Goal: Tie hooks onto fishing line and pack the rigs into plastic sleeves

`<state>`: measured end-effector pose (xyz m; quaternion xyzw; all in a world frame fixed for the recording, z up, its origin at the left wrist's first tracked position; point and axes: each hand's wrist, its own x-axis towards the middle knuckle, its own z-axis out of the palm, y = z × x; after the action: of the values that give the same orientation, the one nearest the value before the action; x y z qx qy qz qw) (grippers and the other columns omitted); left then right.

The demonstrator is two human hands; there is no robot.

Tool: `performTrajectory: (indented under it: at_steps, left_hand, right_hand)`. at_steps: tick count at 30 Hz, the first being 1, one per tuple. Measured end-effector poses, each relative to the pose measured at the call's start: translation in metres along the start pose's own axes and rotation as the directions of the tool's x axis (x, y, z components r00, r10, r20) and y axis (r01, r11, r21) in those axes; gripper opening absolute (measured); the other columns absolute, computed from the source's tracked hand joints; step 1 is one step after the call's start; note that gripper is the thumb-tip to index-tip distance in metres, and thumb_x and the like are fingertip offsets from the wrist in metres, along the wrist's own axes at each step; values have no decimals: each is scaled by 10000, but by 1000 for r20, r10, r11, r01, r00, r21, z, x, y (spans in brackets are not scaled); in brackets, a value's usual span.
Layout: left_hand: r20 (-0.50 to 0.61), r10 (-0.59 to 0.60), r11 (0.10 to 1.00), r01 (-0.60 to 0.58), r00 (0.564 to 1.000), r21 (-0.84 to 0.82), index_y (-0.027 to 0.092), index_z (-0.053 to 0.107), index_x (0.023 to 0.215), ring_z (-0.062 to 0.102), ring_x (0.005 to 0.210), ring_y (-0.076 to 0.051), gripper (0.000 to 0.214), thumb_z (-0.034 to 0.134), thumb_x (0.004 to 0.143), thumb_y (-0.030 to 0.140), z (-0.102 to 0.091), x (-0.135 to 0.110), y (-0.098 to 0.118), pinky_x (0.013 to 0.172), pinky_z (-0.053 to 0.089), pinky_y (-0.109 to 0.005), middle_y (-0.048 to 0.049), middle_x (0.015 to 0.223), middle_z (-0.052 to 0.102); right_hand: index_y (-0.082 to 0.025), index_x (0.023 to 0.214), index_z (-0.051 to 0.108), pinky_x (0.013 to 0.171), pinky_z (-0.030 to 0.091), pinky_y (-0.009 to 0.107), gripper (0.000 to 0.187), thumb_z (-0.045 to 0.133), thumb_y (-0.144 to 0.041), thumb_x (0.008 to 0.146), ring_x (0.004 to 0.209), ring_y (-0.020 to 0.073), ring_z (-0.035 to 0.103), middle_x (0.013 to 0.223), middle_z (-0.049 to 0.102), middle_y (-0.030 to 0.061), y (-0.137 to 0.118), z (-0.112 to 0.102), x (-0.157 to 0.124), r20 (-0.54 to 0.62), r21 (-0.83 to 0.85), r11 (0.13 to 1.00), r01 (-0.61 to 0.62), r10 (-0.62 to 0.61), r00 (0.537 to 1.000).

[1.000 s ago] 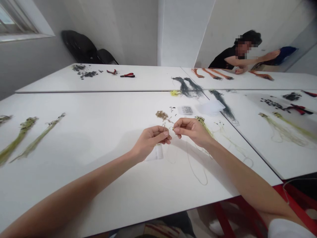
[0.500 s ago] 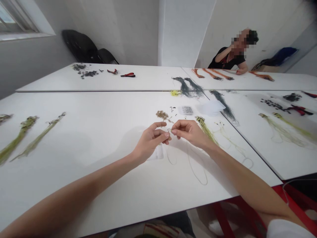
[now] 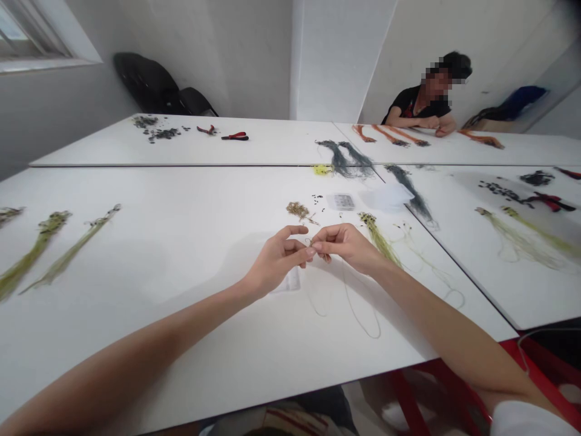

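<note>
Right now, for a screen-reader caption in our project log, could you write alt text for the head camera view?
Seen from the wearer's head, a left hand and a right hand meet over a white table, the right hand's fingertips pinching a thin pale line. Green line bundles lie nearby, and a person in a black shirt sits at the far end.

- Plain craft workroom: bare pale walls, a white-framed window (image 3: 31,36)
- Long white tables, their surface (image 3: 136,345) laid out with bundles of thin green cord (image 3: 43,248) and red-handled pliers (image 3: 235,137)
- Black folding chairs (image 3: 147,82) against the wall
- A seated co-worker (image 3: 415,103) in a black shirt at the far table
</note>
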<state>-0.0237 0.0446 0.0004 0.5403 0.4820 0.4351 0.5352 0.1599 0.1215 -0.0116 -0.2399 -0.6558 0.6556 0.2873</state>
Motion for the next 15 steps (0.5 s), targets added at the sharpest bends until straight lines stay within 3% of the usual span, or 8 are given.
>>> performTrajectory:
  at_steps: [7,15]
  left_hand:
    - [-20,59,989,-56,998,139,207,508,1210,564,668,-150,461,661,816,393,-2,1,-6,692,461,-313,-16,770,640]
    - [13,149,958,-147,989,247,192,590,1125,633,783,-187,357,630,842,406,-7,0,1,761,488,-334,-52,848,696]
  right_hand:
    - [-156,772,693,577,393,247,174,755,-316,744,587,90,485,693,608,4,4,3,1,41,171,980,-100,95,995]
    - [-169,751,680,568,409,253,155,734,-315,755,596,103,493,669,592,0,4,10,1,-43,62,998,12,-9,999]
